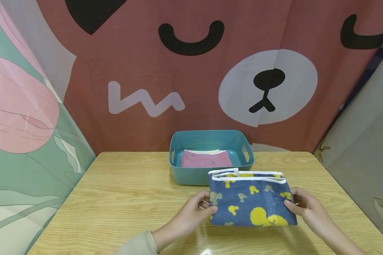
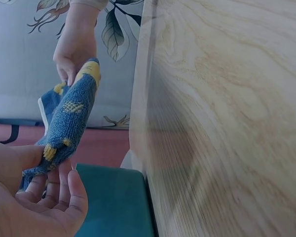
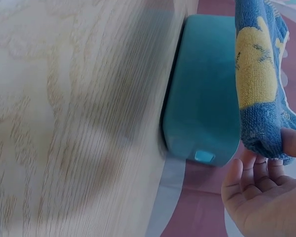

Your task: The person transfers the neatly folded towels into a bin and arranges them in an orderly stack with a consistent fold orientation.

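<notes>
A folded blue towel with yellow patterns and white edging hangs above the table, in front of a teal basket. My left hand pinches its left side, thumb in front and fingers behind. On the opposite side, my right hand pinches the towel the same way. Both wrist views show the towel's folded lower edge, with the left hand and the right hand at its two ends. Inside the basket lies a folded pink towel, with something pale along its back edge.
The wooden table reaches back to a reddish curtain with a printed animal face. Patterned cloths hang along the left and right sides. The basket stands near the table's back edge and has a handle opening at each end.
</notes>
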Demonstrator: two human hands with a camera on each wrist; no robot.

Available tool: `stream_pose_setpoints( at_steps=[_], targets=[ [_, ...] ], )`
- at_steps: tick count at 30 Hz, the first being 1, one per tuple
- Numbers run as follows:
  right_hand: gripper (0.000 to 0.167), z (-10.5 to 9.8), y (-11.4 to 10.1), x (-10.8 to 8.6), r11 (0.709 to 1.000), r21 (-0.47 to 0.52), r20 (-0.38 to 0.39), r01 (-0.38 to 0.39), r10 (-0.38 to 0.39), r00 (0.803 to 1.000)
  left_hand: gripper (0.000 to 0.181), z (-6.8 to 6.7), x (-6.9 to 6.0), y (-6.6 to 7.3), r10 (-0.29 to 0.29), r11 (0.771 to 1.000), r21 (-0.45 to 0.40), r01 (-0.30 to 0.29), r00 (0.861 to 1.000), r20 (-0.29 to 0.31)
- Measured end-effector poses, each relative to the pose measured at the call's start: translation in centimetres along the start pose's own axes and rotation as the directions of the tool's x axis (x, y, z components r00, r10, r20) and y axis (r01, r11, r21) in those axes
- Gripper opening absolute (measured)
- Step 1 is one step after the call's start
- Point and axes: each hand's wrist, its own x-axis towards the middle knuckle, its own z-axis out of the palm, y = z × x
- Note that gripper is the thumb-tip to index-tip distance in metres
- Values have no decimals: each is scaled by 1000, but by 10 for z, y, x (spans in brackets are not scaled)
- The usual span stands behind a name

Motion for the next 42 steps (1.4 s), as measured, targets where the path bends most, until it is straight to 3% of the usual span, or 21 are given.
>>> stream_pose_setpoints(
  at_steps=[12,28,42],
  targets=[
    [24,9,-13,-4,999,-31,28,-31,32,999,22,-15,-9,-4,4,1000,11,-4,1000,-7],
    [22,26,-26,-7,998,-9,6,64,-64,998,22,-35,-19,-7,26,999,28,-24,998,-57],
    [24,38,-38,-3,998,11,28,69,-69,997,22,-49,-25,-10,34,999,8,-33,992,-123]
  ],
)
